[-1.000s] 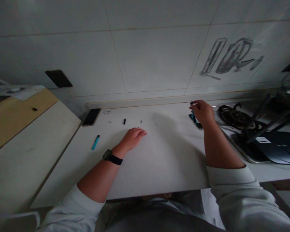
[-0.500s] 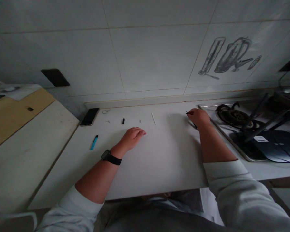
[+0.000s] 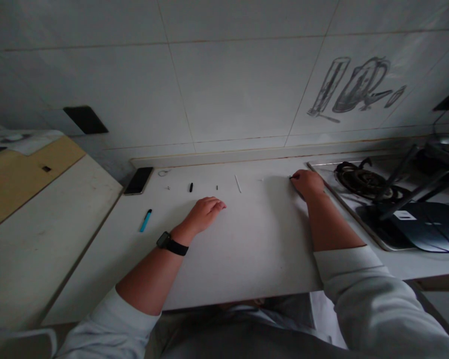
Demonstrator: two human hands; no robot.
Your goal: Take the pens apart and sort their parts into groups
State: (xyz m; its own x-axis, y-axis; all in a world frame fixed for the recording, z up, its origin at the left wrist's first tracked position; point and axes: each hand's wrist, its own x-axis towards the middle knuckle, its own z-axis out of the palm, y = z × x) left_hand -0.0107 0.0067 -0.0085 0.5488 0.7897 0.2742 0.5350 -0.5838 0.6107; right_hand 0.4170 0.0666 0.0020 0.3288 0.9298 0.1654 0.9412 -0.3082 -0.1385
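Note:
My left hand point(image 3: 206, 214) rests on the white countertop point(image 3: 232, 259), fingers loosely extended and holding nothing. A tiny dark piece point(image 3: 217, 188) lies just beyond its fingertips, and a thin white stick point(image 3: 238, 183) is to the right of that. Further left lie a short black cap-like piece point(image 3: 191, 187) and a tiny metallic bit point(image 3: 168, 188). Close to the stove, my right hand point(image 3: 307, 183) is closed in a pinch on a slim dark pen-like piece point(image 3: 292, 177), mostly hidden by the fingers. A very small pale piece point(image 3: 262, 179) lies to its left.
At the counter's left are a phone point(image 3: 138, 180), a ring-shaped item point(image 3: 164, 173) and a blue stick with a black end point(image 3: 145, 220). The gas stove point(image 3: 362, 179) with a dark stand point(image 3: 404, 184) borders the right side. The tiled wall point(image 3: 243, 89) rises behind.
My right hand has shifted very slightly, and less of the dark piece shows beneath it. The small pale piece shows more clearly. My left hand stays still.

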